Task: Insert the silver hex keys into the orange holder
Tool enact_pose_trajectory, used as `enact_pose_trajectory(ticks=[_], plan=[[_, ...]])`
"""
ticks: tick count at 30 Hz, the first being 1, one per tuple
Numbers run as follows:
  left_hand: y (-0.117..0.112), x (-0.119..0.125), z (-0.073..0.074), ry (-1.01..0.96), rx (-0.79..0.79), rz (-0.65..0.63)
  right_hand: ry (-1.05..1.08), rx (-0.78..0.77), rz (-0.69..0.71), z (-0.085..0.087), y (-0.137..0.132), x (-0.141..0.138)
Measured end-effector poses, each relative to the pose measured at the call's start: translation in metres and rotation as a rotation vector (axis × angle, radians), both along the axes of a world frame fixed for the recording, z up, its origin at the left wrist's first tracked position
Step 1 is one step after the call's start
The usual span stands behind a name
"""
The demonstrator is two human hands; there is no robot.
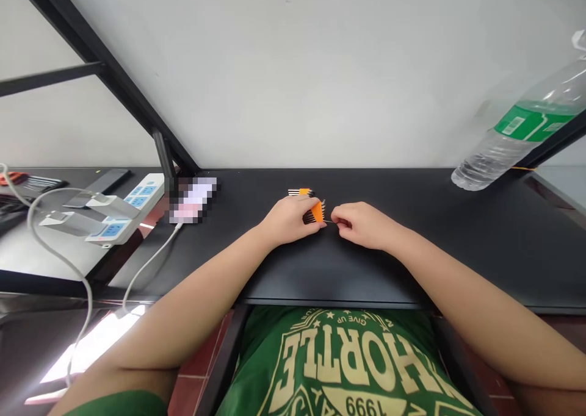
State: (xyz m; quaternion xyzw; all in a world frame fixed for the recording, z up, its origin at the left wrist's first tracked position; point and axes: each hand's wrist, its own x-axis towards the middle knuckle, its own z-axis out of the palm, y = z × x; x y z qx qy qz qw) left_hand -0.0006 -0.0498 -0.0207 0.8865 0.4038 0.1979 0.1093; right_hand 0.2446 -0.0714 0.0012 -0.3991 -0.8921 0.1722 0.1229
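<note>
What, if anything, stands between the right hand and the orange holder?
No obstacle shows: only a thin piece crosses the gap from the right hand toward the orange holder, which the left hand holds.

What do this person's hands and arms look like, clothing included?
The left hand and right hand are ungloved, with no watch or bracelet showing. The forearms are uncovered. A short green sleeve shows on the left arm, matching the green shirt with cream lettering.

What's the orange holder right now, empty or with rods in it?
Not empty: several thin metal rods stick out of the orange holder in the left hand. Whether it's full, I cannot tell.
</note>
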Motion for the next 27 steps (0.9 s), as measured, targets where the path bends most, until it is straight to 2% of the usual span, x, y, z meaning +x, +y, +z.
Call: enact_pose_trajectory(ticks=[9, 15, 18, 23, 27], plan=[[0.0002, -0.002, 0.0006, -0.002, 0.016, -0.031, -0.017, 0.044, -0.005, -0.0007, 0.0013, 0.0028], [-0.0045, 0.0022, 0.001, 0.049, 0.057, -0.037, -0.076, 0.18, 0.052, 0.001, -0.0044, 0.0018], [-0.0077, 0.0056, 0.0026, 0.015, 0.017, -0.04, 0.014, 0.163, 0.114, -0.001, -0.0056, -0.001], [-0.0089, 0.0063, 0.0039, -0.072, -0.08, -0.042, 0.146, 0.142, 0.117, -0.0063, -0.0032, -0.0019], [-0.0084, 0.0052, 0.0045, -0.147, -0.141, -0.036, 0.129, 0.13, 0.109, -0.0056, -0.0035, -0.0019]])
